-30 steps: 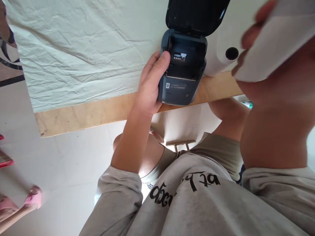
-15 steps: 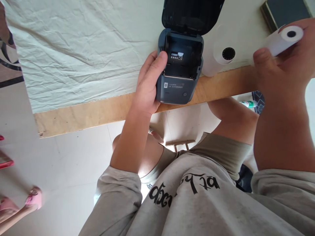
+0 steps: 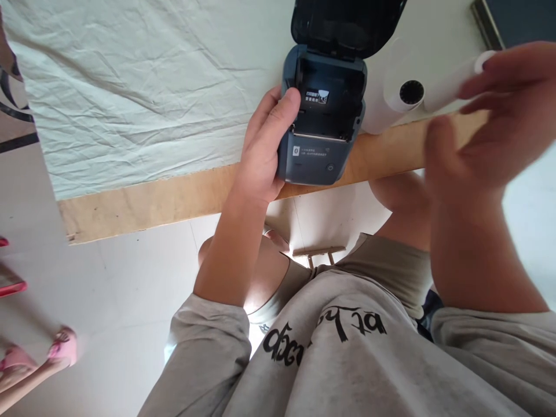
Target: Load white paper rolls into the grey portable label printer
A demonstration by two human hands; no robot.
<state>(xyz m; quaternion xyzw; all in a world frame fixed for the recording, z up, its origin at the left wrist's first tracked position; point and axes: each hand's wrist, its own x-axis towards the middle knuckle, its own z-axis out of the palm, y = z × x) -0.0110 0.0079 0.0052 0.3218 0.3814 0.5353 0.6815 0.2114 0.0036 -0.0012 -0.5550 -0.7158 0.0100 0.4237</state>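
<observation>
Pale tiled floor (image 3: 130, 278); wood-edged table (image 3: 139, 211) under wrinkled pale cloth (image 3: 152, 104); brighter light at right.

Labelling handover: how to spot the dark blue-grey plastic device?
Find the wrinkled pale green cloth on the wooden table, then the bare front edge. There, the bare left hand grips the dark blue-grey plastic device. Its raised black lid and open bay set it apart from the white cylindrical roll on its right.

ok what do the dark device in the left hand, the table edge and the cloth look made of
Dark device: probably hard plastic with a low sheen, given its smooth, rounded edges. Table edge: likely wood or plywood, unpainted, from its tan grain. Cloth: apparently thin fabric, matt, with soft creases; fibre unclear.
</observation>
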